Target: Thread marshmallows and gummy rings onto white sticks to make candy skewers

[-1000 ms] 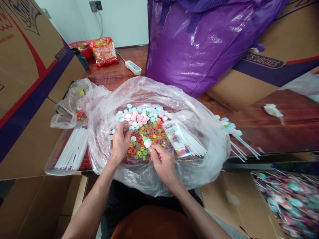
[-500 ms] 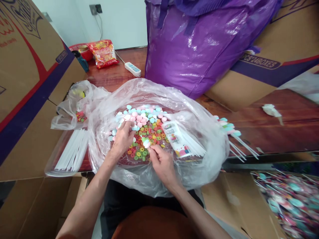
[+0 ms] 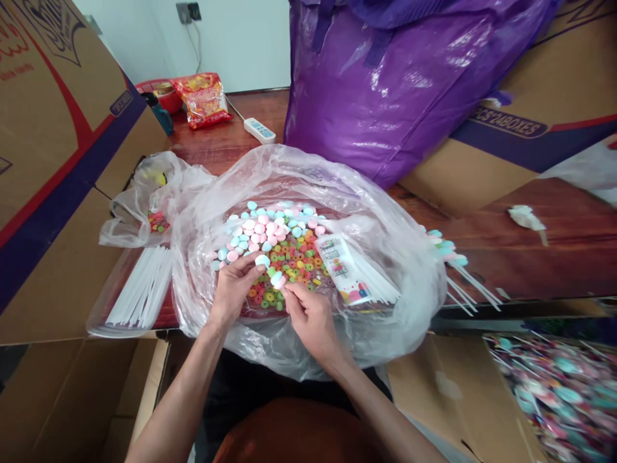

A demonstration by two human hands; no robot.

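Note:
My left hand pinches a pale blue-and-white marshmallow between thumb and fingertips. Just right of it, my right hand is closed on a candy skewer threaded with blue, pink and green pieces; its stick is mostly hidden by the fingers. The marshmallow is close to the skewer's upper tip. Under both hands, pastel marshmallows and coloured ring candies lie in a spread clear plastic bag. A printed packet with white sticks lies to the right.
Left of the bag are white sticks on a clear tray and a small plastic bag. Finished skewers lie at the right. A purple bag and cardboard boxes stand around. Below right, a box holds many candy sticks.
My left hand has come down and toward the skewer from the marshmallow pile, now with a marshmallow in its fingertips. The right hand has shifted slightly left, still holding the skewer.

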